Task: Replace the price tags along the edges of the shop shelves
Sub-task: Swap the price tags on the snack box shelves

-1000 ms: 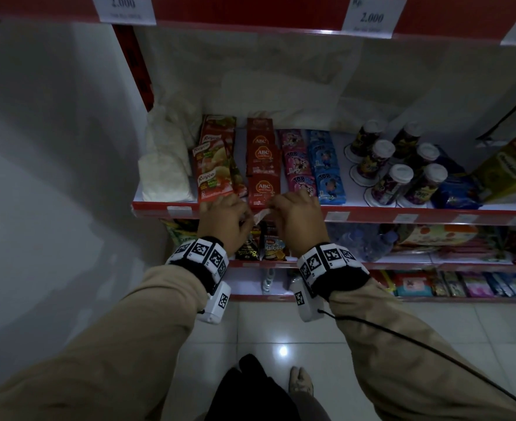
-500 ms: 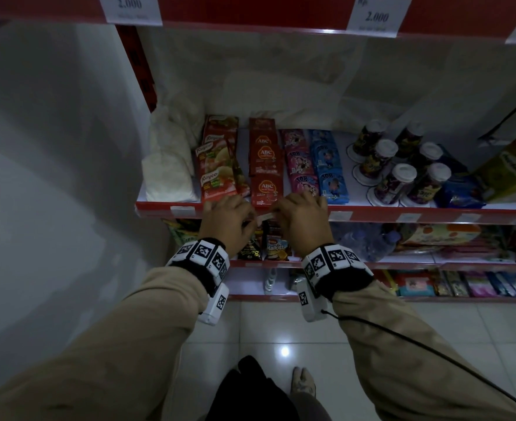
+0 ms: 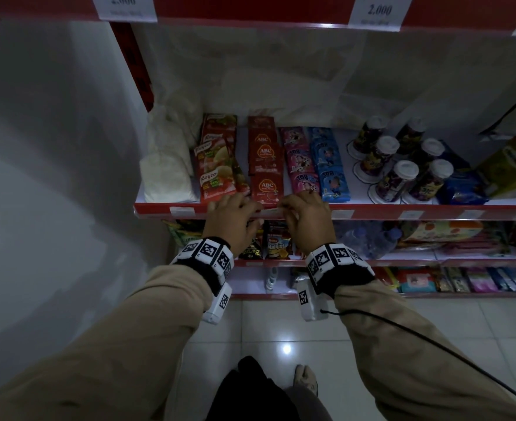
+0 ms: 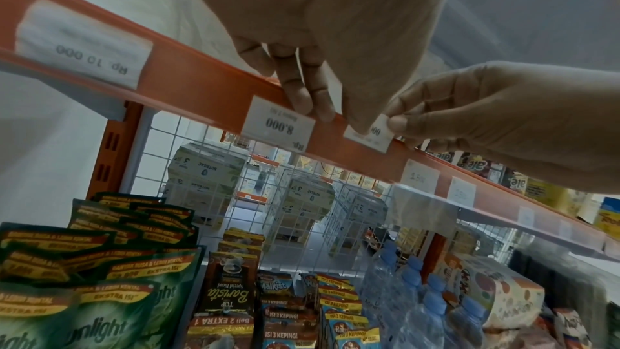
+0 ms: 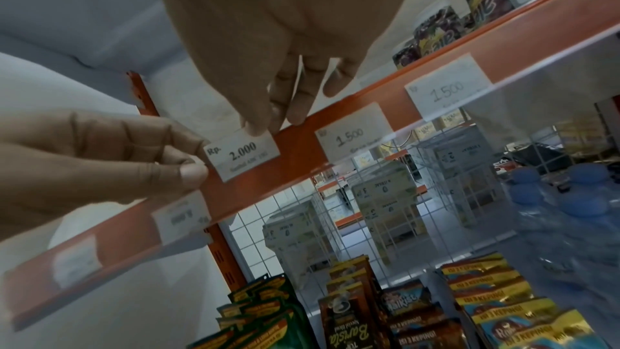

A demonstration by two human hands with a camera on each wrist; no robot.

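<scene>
Dim, underexposed shop views; lamp glare on floor tile [image 3: 286, 348]; wide-angle bending, blurred wrist-view edges.

Two hands [image 3: 232, 220] [image 3: 307, 221]; six lidded cups [image 3: 402, 174]; three ABC sachets [image 3: 265, 165]; two 1.500 price tags [image 5: 352, 134].

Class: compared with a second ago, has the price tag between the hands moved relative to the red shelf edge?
Yes. The tag, earlier tilted up off the shelf edge, now lies flat along it, between the left hand and right hand.
</scene>
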